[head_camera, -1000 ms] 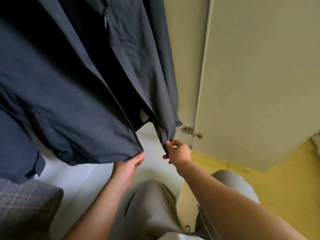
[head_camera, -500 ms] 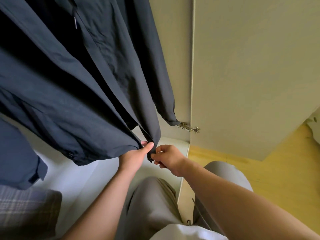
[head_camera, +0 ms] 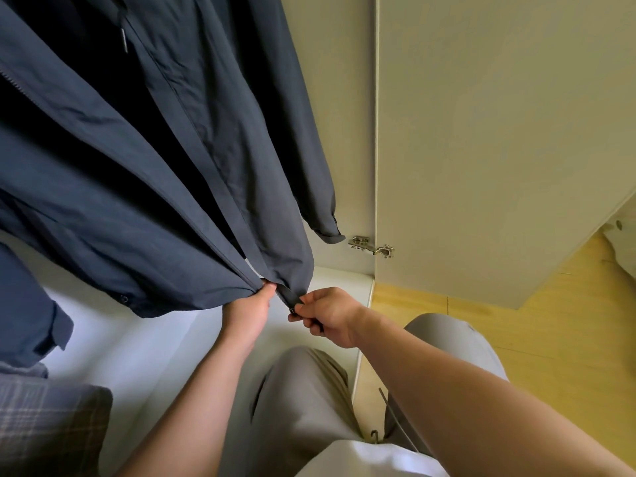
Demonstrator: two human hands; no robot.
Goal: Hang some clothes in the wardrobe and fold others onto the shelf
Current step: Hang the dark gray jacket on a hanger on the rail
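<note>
— Whereabouts of the dark navy thin-fabric zip jacket (head_camera: 172,201)?
— Hanging inside the wardrobe (head_camera: 344,132), just beside the cream flat-panel door (head_camera: 481,149).
— Left hand (head_camera: 249,309)?
— Fingers (head_camera: 266,293) clamped on one front hem corner.
— Right hand (head_camera: 330,318)?
— Fingers pinched tight on the other corner, at the zip's bottom end (head_camera: 292,308), close to the left.

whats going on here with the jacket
A person stands at an open wardrobe where a dark navy jacket hangs. Their left hand grips the bottom of one front edge and their right hand pinches the other by the zipper end, held close together, apparently to start zipping it.
</note>
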